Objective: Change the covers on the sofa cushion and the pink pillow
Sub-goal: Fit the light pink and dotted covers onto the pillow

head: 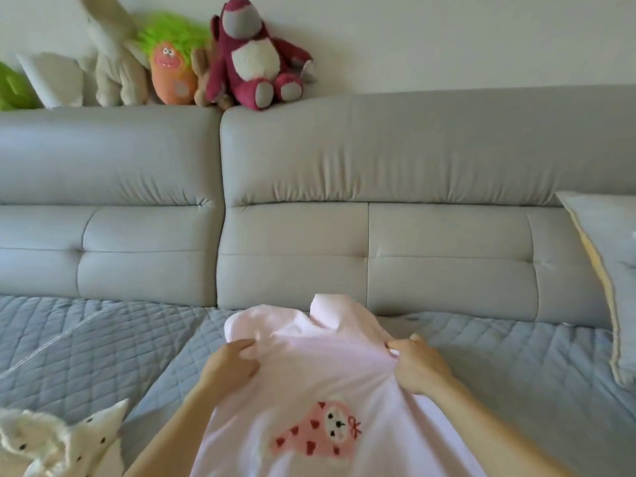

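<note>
Gripping the pink pillow (320,380) on both sides, the left hand (230,366) and right hand (418,368) bunch its cover in curled fingers. It lies between the hands on the quilted sofa seat (120,346), long axis running away from the person, far end pointing at the backrest (378,256).

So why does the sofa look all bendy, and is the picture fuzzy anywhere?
In the head view, the wide lens curves the grey sofa back, bowing its top edge; soft, even daylight, no glare, only faint shadows under both hands; the left hand and right hand gripping the pink pillow cover look slightly soft, and the plush toys are a bit blurry.
</note>
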`<state>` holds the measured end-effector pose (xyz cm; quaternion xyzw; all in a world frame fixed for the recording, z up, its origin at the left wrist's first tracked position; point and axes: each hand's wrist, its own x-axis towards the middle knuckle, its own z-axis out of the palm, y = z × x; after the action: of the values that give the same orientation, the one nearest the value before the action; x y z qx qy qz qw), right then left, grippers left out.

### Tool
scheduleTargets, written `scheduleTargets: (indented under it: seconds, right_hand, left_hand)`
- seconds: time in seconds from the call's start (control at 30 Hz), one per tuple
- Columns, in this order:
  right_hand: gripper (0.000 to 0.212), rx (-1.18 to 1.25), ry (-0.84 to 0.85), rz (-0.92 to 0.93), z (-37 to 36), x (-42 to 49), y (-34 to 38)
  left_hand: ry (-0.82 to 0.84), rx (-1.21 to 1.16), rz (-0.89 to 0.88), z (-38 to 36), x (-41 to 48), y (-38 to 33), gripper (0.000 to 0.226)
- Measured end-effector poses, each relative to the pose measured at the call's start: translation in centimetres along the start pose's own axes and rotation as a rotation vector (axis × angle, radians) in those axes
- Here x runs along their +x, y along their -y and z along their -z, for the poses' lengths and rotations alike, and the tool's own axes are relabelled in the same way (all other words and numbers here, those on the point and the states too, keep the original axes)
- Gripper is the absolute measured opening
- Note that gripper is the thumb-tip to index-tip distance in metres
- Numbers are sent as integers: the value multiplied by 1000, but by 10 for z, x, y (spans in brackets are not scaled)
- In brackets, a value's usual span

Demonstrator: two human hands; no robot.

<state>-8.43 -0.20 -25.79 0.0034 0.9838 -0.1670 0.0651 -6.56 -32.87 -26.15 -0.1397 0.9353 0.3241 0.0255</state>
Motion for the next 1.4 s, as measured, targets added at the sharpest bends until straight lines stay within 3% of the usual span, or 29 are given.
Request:
scheduleTargets:
  seconds: [0.1, 0.27, 0.33, 0.4, 0.47, 0.53, 0.7, 0.8, 0.87, 1.0, 1.1, 1.2, 1.27, 1.4]
  right_hand:
    - [48, 11, -248, 35, 26, 0, -16]
    - [47, 126, -816, 59, 101, 8, -46]
    - [46, 153, -938, 42, 128, 24, -55]
    - [40, 129, -835, -34, 140, 45, -69]
    - [40, 39, -535, -129, 137, 56, -85]
    - [40, 8, -345, -184, 118, 47, -99]
    - [68, -91, -179, -43, 60, -55, -112]
    - [101, -65, -25, 75, 40, -146, -105]
    - [111, -74, 89, 99, 31, -200, -102]
    - [123, -152, 223, 83, 14, -269, -107]
    - [93, -195, 157, 141, 4, -289, -121]
    - [46, -161, -89, 210, 10, -291, -140]
    - [41, -193, -258, 191, 21, -289, -151]
    - [46, -366, -552, 246, 37, -287, -168]
  left_hand:
    - [-57, 39, -222, -11, 9, -33, 28]
    - [-518, -59, -569, 0, 18, -133, 36]
    - [-661, -60, -667, 7, 27, -171, 36]
    - [-518, 155, -597, 5, 40, -195, 42]
    - [-175, 361, -412, -5, 51, -202, 63]
    - [-6, 429, -320, -18, 49, -196, 66]
    - [120, 490, -418, -51, -32, -131, 62]
    - [186, 467, -485, -59, -112, -77, 97]
    - [187, 445, -468, -61, -160, -44, 110]
    - [211, 426, -427, -53, -227, 5, 96]
    - [179, 398, -418, -47, -250, 28, 80]
    - [-106, 336, -394, -36, -258, 36, 57]
    - [-236, 406, -393, -30, -257, 40, 57]
    - [-308, 452, -536, -10, -267, 32, 56]
